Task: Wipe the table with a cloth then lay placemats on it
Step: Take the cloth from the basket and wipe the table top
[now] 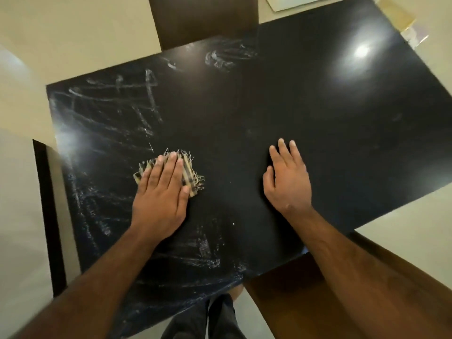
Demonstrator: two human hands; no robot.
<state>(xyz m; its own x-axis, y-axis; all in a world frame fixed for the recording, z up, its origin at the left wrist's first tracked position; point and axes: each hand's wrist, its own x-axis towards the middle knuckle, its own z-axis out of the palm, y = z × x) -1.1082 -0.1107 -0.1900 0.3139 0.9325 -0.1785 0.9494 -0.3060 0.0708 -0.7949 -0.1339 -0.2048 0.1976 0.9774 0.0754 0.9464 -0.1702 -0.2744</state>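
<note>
hands both down on the dark table [330, 113], seen from my head camera looking straight down. my left hand [161, 194] lies flat on the cloth [189, 172], fingers stretched forward and close together, pressing it to the tabletop rather than curling round it; nothing is gripped. the cloth is a small pale checked piece with frayed threads along its far and right edges, sitting on the left half of the table, near the middle of that half, mostly hidden under my fingers.

my right hand [287, 177] rests palm down on the bare surface to the right, well apart from the cloth, fingers loosely spread and released, holding nothing.

whitish smears [117, 106] and streaks cover the left part of the tabletop and run along the near edge; another smudged patch sits near the far edge by the chair back. the right part looks dark and glossy, with a bright light reflection [362, 50] on it.

a brown chair [203, 18] stands at the far side, and another brown seat [305, 289] shows at the near right corner, under my right forearm. some pale flat sheets [288, 2] lie on the floor beyond the far right corner; i cannot tell what they are.
</note>
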